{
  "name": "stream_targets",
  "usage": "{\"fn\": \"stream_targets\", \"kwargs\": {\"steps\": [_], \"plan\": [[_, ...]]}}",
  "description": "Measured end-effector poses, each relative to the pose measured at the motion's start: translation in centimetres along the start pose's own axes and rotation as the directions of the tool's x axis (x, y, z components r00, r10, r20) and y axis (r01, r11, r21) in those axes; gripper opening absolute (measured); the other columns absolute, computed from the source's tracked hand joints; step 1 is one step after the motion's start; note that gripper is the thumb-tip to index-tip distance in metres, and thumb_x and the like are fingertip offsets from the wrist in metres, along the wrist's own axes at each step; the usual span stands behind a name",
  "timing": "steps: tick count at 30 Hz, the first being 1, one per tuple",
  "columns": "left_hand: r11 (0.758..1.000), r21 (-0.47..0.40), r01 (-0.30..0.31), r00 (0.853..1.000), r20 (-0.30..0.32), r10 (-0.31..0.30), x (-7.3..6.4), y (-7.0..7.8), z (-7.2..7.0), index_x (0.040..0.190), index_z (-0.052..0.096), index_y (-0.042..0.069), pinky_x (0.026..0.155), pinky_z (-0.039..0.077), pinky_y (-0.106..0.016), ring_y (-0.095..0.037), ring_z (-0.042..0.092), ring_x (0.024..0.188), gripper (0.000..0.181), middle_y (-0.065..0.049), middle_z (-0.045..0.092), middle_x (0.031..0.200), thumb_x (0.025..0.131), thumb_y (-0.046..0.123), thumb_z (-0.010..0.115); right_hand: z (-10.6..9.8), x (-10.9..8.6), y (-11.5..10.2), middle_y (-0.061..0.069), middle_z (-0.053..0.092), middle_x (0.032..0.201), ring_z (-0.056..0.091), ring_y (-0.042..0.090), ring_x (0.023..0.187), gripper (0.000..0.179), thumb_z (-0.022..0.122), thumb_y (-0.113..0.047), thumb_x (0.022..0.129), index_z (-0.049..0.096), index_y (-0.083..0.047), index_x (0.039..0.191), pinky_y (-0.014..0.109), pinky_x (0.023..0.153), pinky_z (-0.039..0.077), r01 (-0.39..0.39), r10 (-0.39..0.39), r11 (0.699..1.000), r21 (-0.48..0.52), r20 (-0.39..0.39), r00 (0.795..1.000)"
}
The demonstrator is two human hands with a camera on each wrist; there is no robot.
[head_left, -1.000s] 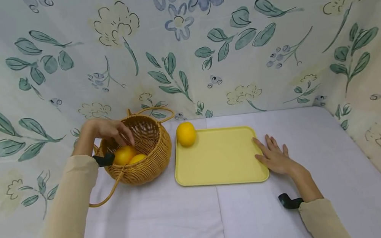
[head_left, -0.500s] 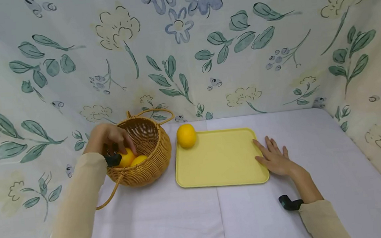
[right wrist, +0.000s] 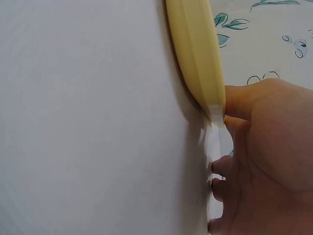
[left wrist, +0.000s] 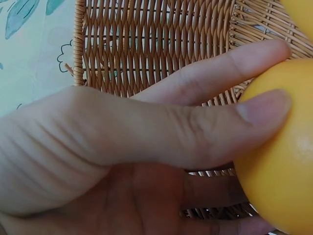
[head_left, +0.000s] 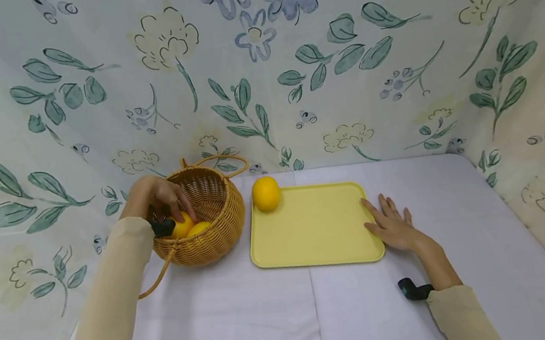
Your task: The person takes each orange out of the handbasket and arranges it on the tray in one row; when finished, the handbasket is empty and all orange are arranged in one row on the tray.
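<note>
While left hand [head_left: 158, 196] reaches into basket [head_left: 220, 238] from above, likely to clear its walls, thumb and fingers curl round orange [head_left: 183, 228]; second orange [head_left: 200, 228] just beside. Third orange [head_left: 266, 194] sits on tray [head_left: 314, 226], far left corner. Right hand [head_left: 396, 227], fingers spread, touches tray's right edge, probably steadying it.

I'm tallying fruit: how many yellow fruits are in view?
3: one fruit on the tray, far left corner; a second fruit held by the left hand in the basket; a third fruit beside it. The hand may hide more.
</note>
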State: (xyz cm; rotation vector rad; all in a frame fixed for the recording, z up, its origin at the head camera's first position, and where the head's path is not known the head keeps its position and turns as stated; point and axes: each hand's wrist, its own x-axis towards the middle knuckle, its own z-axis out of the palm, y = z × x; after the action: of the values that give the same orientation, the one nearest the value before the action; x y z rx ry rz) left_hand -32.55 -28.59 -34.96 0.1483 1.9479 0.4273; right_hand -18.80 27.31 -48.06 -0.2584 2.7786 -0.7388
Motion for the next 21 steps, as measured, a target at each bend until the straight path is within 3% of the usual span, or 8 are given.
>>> {"fn": "stream_targets", "kwargs": {"steps": [5,9,12,16,18,21], "plan": [[1.000,0.004,0.010,0.999,-0.049,-0.010,0.1,-0.1,0.3,0.124,0.077,0.020,0.077,0.056,-0.029,-0.017,0.058,0.090,0.033,-0.011,0.061,0.132,0.092,0.014,0.077,0.1,0.1,0.0,0.039,-0.008,0.166,-0.010,0.061,0.153,0.069,0.045,-0.041,0.109,0.018,-0.012,0.165,0.081,0.113,-0.016,0.000,0.000,1.000,0.000,0.002,1.000],[0.995,0.001,-0.096,0.992,-0.082,0.096,0.3,-0.2,0.1,0.130,0.074,0.015,0.091,0.058,-0.032,-0.017,0.060,0.103,0.036,-0.011,0.063,0.139,0.094,0.013,0.075,0.3,0.1,0.2,0.039,-0.008,0.166,-0.010,0.060,0.153,0.069,0.045,-0.041,0.109,0.018,-0.014,0.165,0.081,0.113,-0.016,0.013,-0.012,1.000,0.020,-0.011,1.000],[0.973,0.048,-0.226,0.962,-0.144,0.231,0.6,-0.2,-0.1,0.134,0.071,0.012,0.107,0.053,-0.037,-0.021,0.058,0.123,0.038,-0.012,0.061,0.147,0.096,0.014,0.073,0.4,0.1,0.3,0.040,-0.008,0.166,-0.010,0.060,0.153,0.069,0.046,-0.041,0.108,0.018,-0.015,0.166,0.082,0.112,-0.016,0.030,-0.030,0.999,0.042,-0.017,0.999],[0.939,0.112,-0.326,0.912,-0.226,0.343,1.0,-0.2,-0.2,0.134,0.071,0.014,0.119,0.042,-0.046,-0.030,0.047,0.141,0.037,-0.013,0.058,0.151,0.097,0.015,0.070,0.2,0.2,0.2,0.040,-0.009,0.165,-0.011,0.060,0.152,0.069,0.045,-0.042,0.109,0.016,-0.015,0.166,0.082,0.112,-0.017,0.023,-0.023,0.999,0.024,-0.002,1.000],[0.933,0.124,-0.338,0.900,-0.249,0.359,1.2,-0.1,-0.2,0.134,0.071,0.015,0.122,0.037,-0.051,-0.033,0.044,0.145,0.036,-0.012,0.059,0.151,0.098,0.013,0.069,0.1,0.2,0.2,0.039,-0.010,0.166,-0.012,0.059,0.153,0.069,0.044,-0.042,0.109,0.015,-0.015,0.166,0.081,0.113,-0.018,0.008,-0.008,1.000,0.005,0.004,1.000],[0.937,0.139,-0.320,0.898,-0.270,0.347,1.4,0.0,0.0,0.135,0.071,0.018,0.125,0.030,-0.057,-0.035,0.038,0.150,0.036,-0.012,0.056,0.154,0.099,0.014,0.067,0.2,0.3,0.2,0.038,-0.009,0.166,-0.011,0.060,0.153,0.068,0.045,-0.039,0.109,0.016,-0.013,0.166,0.081,0.113,-0.017,0.003,-0.003,1.000,0.000,-0.001,1.000]]}}
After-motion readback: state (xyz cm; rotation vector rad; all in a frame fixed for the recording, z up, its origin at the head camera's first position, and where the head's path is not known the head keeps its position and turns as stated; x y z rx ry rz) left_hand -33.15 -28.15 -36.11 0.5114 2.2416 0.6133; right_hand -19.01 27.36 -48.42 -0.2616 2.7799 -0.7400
